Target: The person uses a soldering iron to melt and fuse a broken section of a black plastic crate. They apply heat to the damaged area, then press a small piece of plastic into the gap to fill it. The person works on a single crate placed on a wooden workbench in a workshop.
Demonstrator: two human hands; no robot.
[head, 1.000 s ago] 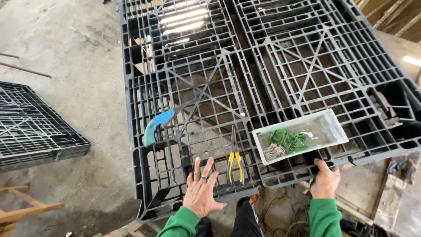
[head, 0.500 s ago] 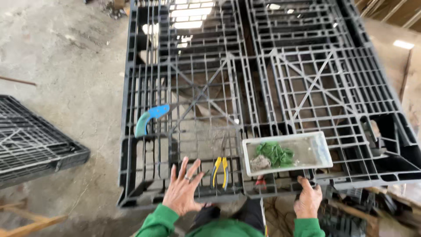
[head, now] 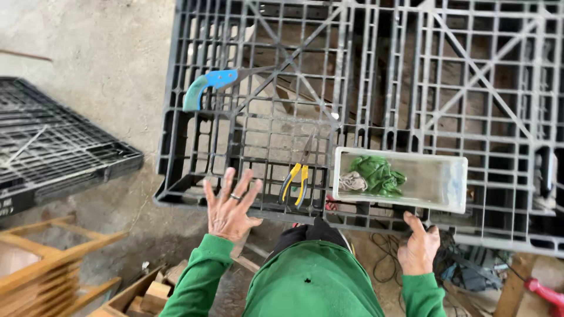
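Note:
A large black plastic pallet [head: 376,88] with a lattice top fills the view. My left hand [head: 230,205] lies flat on its near edge, fingers spread, a ring on one finger. My right hand [head: 418,248] grips the near rim of the pallet, below a clear rectangular tub [head: 440,182] that holds green cloth [head: 379,174] and a grey rag. Yellow-handled pliers [head: 295,181] lie on the lattice between my hands. A handsaw with a blue and teal handle [head: 208,85] rests further up on the left.
Another black pallet [head: 53,147] lies on the concrete floor at the left. Wooden frames [head: 53,264] stand at the lower left. Cables and tools [head: 470,270] clutter the floor under the pallet's near right corner, with a red handle [head: 543,290] at the far right.
The view has moved closer and lower over the near edge of the pallet. Both hands keep their places on the rim, and the tub, pliers and saw have not moved.

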